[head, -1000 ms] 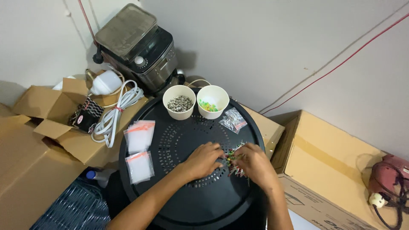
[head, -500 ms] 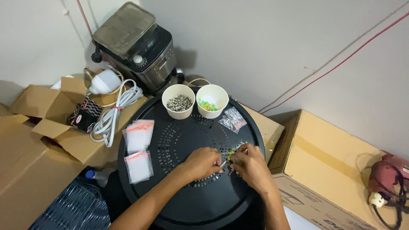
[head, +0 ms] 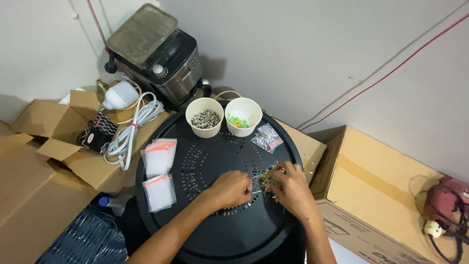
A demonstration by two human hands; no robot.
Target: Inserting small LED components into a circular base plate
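Your left hand [head: 232, 189] and right hand [head: 288, 188], frame centre, both pinch the small-parts cluster [head: 266, 178] betw. them; right nearer, axis unclear.

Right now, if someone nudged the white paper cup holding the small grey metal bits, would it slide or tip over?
The white paper cup of grey metal bits would probably slide rather than tip: it looks squat, and its contents sit low. It may feel heavy for its size if those bits are metal. The black perforated round tray looks smooth, so a push could carry it into the neighbouring white cup of green pieces.
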